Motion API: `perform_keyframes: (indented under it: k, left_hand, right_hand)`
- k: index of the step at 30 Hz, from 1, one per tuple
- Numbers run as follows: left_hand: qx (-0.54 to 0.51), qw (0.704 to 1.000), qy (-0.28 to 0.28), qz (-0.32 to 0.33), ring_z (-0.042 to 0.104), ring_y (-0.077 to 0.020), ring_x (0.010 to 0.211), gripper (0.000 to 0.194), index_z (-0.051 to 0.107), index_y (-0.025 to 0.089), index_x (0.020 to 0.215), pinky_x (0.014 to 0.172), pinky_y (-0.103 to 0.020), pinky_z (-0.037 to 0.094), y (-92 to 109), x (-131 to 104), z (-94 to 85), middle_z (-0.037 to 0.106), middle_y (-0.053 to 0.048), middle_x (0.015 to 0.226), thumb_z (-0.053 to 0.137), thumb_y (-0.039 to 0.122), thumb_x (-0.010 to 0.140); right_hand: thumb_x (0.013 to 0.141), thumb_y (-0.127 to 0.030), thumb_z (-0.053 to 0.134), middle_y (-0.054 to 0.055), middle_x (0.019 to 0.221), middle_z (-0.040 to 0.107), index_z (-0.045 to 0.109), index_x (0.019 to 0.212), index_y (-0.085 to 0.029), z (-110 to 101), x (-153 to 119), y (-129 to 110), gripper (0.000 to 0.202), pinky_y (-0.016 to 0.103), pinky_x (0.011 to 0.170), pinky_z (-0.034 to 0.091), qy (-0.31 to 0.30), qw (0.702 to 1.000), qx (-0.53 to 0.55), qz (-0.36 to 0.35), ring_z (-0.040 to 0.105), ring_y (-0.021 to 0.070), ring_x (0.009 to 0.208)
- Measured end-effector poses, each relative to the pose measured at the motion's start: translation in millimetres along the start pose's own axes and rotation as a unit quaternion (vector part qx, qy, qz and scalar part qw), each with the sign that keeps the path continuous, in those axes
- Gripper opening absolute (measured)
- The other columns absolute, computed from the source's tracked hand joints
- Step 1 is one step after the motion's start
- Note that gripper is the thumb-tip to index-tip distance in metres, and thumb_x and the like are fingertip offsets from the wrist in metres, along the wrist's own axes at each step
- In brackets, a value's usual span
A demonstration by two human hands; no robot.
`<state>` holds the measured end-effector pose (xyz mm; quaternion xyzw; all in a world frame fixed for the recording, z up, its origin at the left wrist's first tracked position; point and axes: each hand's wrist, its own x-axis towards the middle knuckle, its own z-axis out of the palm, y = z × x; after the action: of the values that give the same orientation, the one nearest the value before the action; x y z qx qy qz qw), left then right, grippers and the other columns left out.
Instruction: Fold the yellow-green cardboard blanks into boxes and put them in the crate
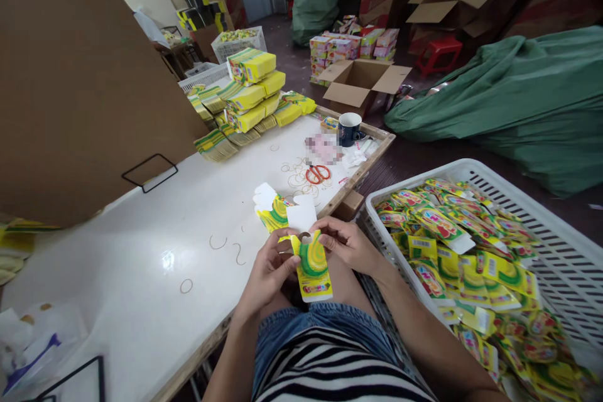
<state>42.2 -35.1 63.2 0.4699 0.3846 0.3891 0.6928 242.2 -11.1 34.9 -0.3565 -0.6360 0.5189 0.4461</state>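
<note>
Above my lap I hold a yellow and green printed carton, its white top flap raised. My left hand pinches the carton's left edge between thumb and fingers. At the upper right edge, my right hand has its thumb and fingers closed on the same carton. Just behind it, on the table edge, lie more flat cartons with white flaps. To my right stands a white plastic basket full of yellow and green packs.
Rubber bands and red-handled scissors lie on the white table. Near its far corner is a dark mug. Bundled cartons are stacked at the back. An open cardboard box and a green sack stand beyond.
</note>
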Motion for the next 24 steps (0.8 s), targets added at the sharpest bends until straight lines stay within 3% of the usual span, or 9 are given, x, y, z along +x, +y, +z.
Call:
perform_keyframes:
  k: [7, 10, 13, 16, 19, 21, 24]
  left_hand:
    - [-0.016, 1.0, -0.027, 0.003, 0.069, -0.017, 0.081, 0.035, 0.05, 0.021, 0.113, 0.07, -0.024, 0.054, -4, 2, 0.9, 0.071, -0.006, 0.098, 0.069, 0.023, 0.084]
    - [-0.034, 0.999, -0.016, 0.008, 0.07, -0.0164, 0.08, 0.049, 0.041, 0.026, 0.122, 0.069, -0.024, 0.054, -5, 4, 3.1, 0.072, -0.005, 0.1, 0.07, 0.023, 0.083]
    - [-0.036, 0.999, 0.003, -0.004, 0.07, -0.0169, 0.08, 0.065, 0.032, 0.029, 0.132, 0.07, -0.026, 0.054, -6, 8, 4.1, 0.071, -0.006, 0.103, 0.071, 0.025, 0.081]
    - [0.002, 0.999, 0.035, -0.01, 0.07, -0.0179, 0.079, 0.055, 0.041, 0.025, 0.127, 0.067, -0.025, 0.054, -9, 12, 3.6, 0.071, -0.007, 0.104, 0.072, 0.027, 0.08]
    - [0.067, 0.995, 0.077, 0.016, 0.07, -0.0176, 0.077, 0.043, 0.05, 0.023, 0.12, 0.066, -0.025, 0.054, -12, 15, 4.9, 0.07, -0.008, 0.108, 0.07, 0.029, 0.082]
    - [0.099, 0.989, 0.102, 0.037, 0.07, -0.0177, 0.078, 0.038, 0.054, 0.022, 0.117, 0.067, -0.025, 0.054, -14, 16, 7.3, 0.07, -0.008, 0.11, 0.069, 0.029, 0.082]
    - [0.121, 0.984, 0.117, 0.059, 0.07, -0.018, 0.083, 0.038, 0.055, 0.022, 0.119, 0.073, -0.026, 0.054, -16, 18, 11.7, 0.07, -0.008, 0.112, 0.067, 0.027, 0.083]
  right_hand:
    - [0.094, -0.048, 0.051, 0.0, 0.066, 0.056, 0.062, 0.078, -0.017, -5, 1, -9, 0.036, 0.023, 0.054, 0.04, -0.017, 1.0, -0.017, -0.011, 0.05, 0.0122, 0.059]
    - [0.094, -0.044, 0.051, 0.002, 0.072, 0.059, 0.062, 0.076, -0.017, -5, 3, -10, 0.034, 0.026, 0.061, 0.044, 0.011, 0.998, -0.047, -0.035, 0.054, 0.0146, 0.067]
    - [0.094, -0.042, 0.053, 0.003, 0.078, 0.062, 0.064, 0.096, -0.018, -2, 5, -6, 0.026, 0.027, 0.063, 0.047, 0.05, 0.998, -0.026, -0.029, 0.058, 0.0162, 0.07]
    - [0.094, -0.041, 0.054, 0.003, 0.084, 0.064, 0.057, 0.123, -0.021, -3, 7, -1, 0.036, 0.029, 0.069, 0.051, 0.078, 0.997, -0.008, -0.017, 0.062, 0.0176, 0.078]
    - [0.095, -0.045, 0.05, 0.007, 0.093, 0.065, 0.069, 0.106, -0.02, -9, 10, 0, 0.033, 0.033, 0.082, 0.05, 0.088, 0.994, -0.042, -0.042, 0.061, 0.0203, 0.094]
    - [0.094, -0.047, 0.051, 0.007, 0.093, 0.066, 0.073, 0.096, -0.019, -13, 11, -1, 0.035, 0.033, 0.08, 0.05, 0.069, 0.996, -0.048, -0.029, 0.061, 0.0205, 0.093]
    - [0.087, -0.034, 0.063, 0.002, 0.084, 0.068, 0.065, 0.114, -0.02, -13, 14, -5, 0.03, 0.028, 0.067, 0.05, 0.001, 0.998, -0.054, 0.033, 0.062, 0.0172, 0.076]
